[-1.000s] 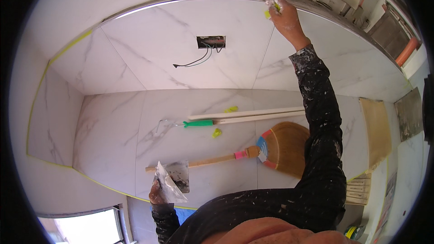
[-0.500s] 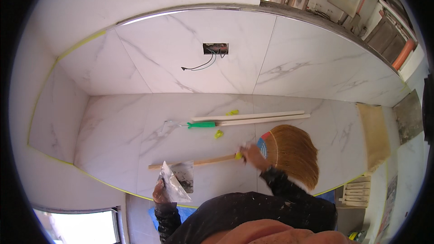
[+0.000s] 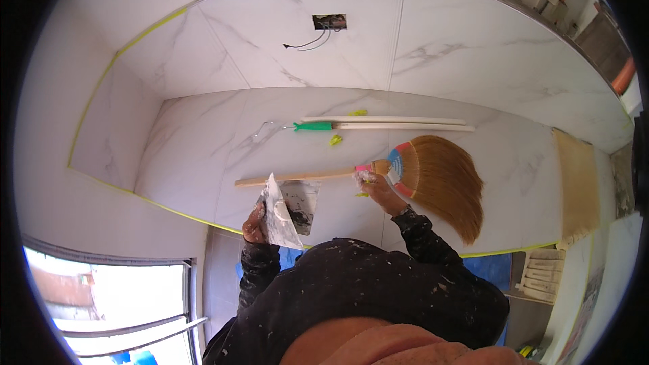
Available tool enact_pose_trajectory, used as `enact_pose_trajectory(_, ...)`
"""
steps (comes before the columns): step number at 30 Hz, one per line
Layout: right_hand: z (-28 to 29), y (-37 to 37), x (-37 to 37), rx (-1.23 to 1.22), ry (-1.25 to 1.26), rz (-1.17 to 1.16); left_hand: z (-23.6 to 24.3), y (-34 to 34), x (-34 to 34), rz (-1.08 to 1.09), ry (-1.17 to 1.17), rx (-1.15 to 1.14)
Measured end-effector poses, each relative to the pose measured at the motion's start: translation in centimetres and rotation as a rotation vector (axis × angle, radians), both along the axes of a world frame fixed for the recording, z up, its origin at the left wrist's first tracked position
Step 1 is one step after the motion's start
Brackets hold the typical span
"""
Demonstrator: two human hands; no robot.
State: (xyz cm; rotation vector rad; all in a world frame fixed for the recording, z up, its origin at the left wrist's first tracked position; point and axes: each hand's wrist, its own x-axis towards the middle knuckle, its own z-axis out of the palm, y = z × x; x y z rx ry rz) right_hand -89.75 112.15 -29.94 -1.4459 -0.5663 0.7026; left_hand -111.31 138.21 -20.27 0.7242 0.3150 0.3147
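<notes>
My left hand (image 3: 254, 224) grips a white, plaster-smeared flat plate (image 3: 278, 215) by its left side, tilted up. Just right of it is a grey plate with dark smears (image 3: 305, 204); whether my hand holds this too is hidden. My right hand (image 3: 380, 190) is over the neck of a straw broom (image 3: 449, 186), its whitened fingers curled together. What they hold is hidden. Yellow scraps show at its fingers. The broom lies flat, its wooden handle (image 3: 291, 179) pointing left and passing behind the white plate's tip.
Beyond the broom lie a roller frame with a green handle (image 3: 314, 126), two pale strips (image 3: 385, 120) and a crumpled yellow scrap (image 3: 336, 140). Wires hang from a wall box (image 3: 329, 22). A tan sheet (image 3: 577, 182) covers the right end. Yellow tape (image 3: 182, 215) edges the marbled slab.
The view has tipped, so the scene sits higher in the picture. My right hand has shifted slightly, uncovering the broom's pink neck. My left hand still holds the white plate.
</notes>
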Motion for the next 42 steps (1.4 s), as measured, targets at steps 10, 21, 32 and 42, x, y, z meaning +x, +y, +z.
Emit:
enact_pose_trajectory(10,-0.1,3.3,1.9,-0.002,0.324,-0.163,-0.1,-0.6,-0.3,0.037,-0.015,0.028)
enact_pose_trajectory(21,16.3,4.2,8.3,0.183,-0.714,-0.231,-1.7,0.1,-1.1,0.106,0.076,0.132)
enact_pose_trajectory(32,8.5,2.6,13.6,-0.763,-1.047,-0.141,-7.3,2.1,-1.7,0.206,-0.006,-0.012)
enact_pose_trajectory(42,28.3,4.8,28.0,-0.585,-1.113,0.306,-5.8,2.7,0.8,0.176,-0.021,-0.057)
